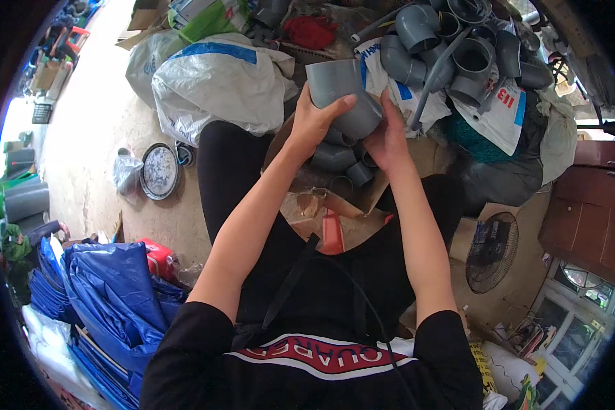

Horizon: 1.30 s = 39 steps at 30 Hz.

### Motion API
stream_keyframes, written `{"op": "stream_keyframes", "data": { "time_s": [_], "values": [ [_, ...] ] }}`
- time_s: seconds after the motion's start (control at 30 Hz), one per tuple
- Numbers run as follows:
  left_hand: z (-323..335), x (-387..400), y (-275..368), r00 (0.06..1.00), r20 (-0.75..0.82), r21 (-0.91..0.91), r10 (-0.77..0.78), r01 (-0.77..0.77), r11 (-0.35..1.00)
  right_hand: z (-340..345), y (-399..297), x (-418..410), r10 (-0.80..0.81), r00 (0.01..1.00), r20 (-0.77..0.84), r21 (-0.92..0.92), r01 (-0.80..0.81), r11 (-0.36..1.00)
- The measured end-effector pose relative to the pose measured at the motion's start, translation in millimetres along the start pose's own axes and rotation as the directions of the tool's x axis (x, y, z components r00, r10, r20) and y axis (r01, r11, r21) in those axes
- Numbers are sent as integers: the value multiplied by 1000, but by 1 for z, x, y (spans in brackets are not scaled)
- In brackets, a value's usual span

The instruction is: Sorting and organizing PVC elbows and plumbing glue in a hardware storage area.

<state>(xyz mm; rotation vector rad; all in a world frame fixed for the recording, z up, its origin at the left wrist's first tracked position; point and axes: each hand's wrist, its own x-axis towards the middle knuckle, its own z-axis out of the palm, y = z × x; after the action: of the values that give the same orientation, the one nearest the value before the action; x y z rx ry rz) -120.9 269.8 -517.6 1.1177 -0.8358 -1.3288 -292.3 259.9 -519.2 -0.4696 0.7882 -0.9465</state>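
Observation:
Both hands hold one large grey plastic pipe elbow above an open cardboard box. My left hand grips its left side, with the thumb across the front. On the elbow's lower right side lies my right hand, its palm and fingers against the wall. Smaller grey pipe fittings lie in the cardboard box between my legs. Behind, to the right, grey elbows and tees are heaped on white printed sacks.
White woven sacks stand at the upper left. A round metal lid or tray lies on the floor. Folded blue tarpaulins are piled at lower left. At right are a fan guard and a brown cabinet.

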Motion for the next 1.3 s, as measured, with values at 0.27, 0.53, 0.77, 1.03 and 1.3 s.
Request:
{"op": "stream_keyframes", "data": {
  "time_s": [0.27,0.53,0.77,1.03,1.3],
  "values": [
    [-27,19,-16,957,-122,435,262,-185,881,-40,-33,-6,-35,917,-397,72,69,995],
    [0,-3,-35,984,9,693,-177,121,711,-21,-8,0,-303,929,-214,-346,219,912],
    [2,-14,-23,991,109,799,78,-134,586,-8,13,-1,-437,865,-245,-686,164,709],
    [-10,-10,-3,867,386,300,-316,206,931,6,7,-17,-312,926,-212,-365,222,904],
    [-2,-5,-1,793,294,293,-533,456,840,-15,10,-1,-195,967,-164,-149,171,974]
  ]
}}
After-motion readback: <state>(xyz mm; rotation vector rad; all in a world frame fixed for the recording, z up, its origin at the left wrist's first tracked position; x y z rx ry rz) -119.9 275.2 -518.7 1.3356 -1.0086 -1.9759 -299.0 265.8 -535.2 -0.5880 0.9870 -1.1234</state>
